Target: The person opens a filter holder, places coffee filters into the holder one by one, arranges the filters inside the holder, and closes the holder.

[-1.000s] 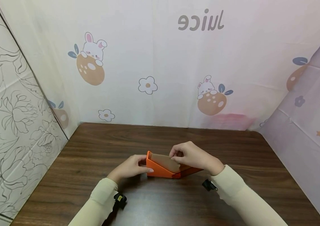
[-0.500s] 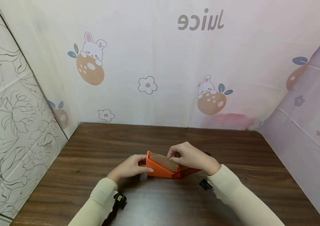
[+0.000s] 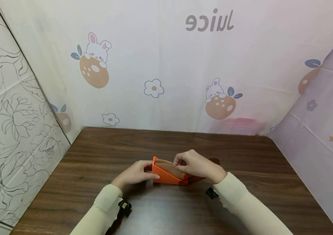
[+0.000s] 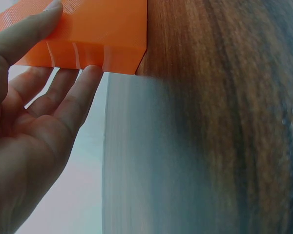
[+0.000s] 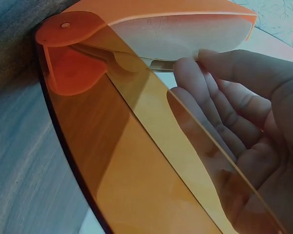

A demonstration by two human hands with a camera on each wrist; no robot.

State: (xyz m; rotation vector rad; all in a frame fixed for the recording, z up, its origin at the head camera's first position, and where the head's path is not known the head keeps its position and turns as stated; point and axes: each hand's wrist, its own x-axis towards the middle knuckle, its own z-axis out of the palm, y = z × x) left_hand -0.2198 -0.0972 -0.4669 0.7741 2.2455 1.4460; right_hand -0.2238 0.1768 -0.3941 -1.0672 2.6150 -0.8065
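An orange wedge-shaped box (image 3: 164,176) stands on the table with its see-through amber lid (image 5: 136,170) swung out to the right. Tan paper sheets (image 3: 165,167) are inside it, their top edges showing above the sloped side. My left hand (image 3: 135,173) grips the box's tall left end, thumb on the front face and fingers round the end. My right hand (image 3: 197,164) reaches over the lid and pinches the upper edge of the front sheet between thumb and forefinger. In the right wrist view, that paper (image 5: 171,36) looks pale, and some fingers show through the lid.
The dark wood table (image 3: 101,147) runs back to a printed curtain (image 3: 178,65). A floral panel (image 3: 16,114) borders the left side. Black wrist cameras (image 3: 124,208) hang under both sleeves, close above the tabletop.
My right hand has shifted slightly left and down along the paper edges, uncovering more of the amber lid behind it. The sheets now look fanned slightly apart. My left hand and the box stay put.
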